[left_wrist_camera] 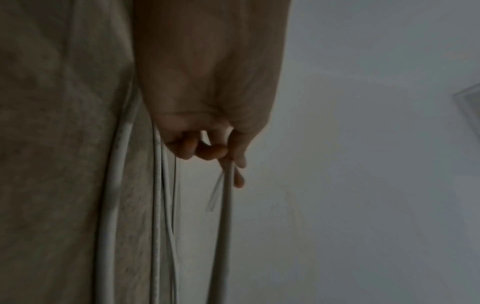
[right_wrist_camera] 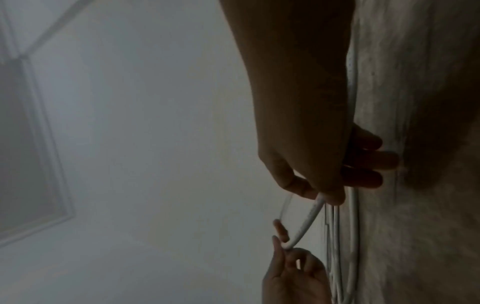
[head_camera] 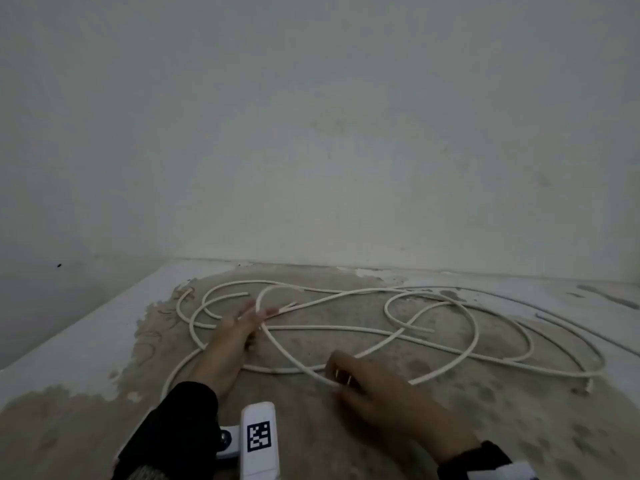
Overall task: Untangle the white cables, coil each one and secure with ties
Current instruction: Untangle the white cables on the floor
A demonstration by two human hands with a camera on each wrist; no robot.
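While white cables (head_camera: pixel 346 329) sprawl tangled, both grips pinched on one strand: left hand (head_camera: pixel 239 329), right hand (head_camera: pixel 367 386)

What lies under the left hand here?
White cable strands run beneath the left hand on the worn tabletop; its fingers pinch one strand. How they cross under the palm is hidden.
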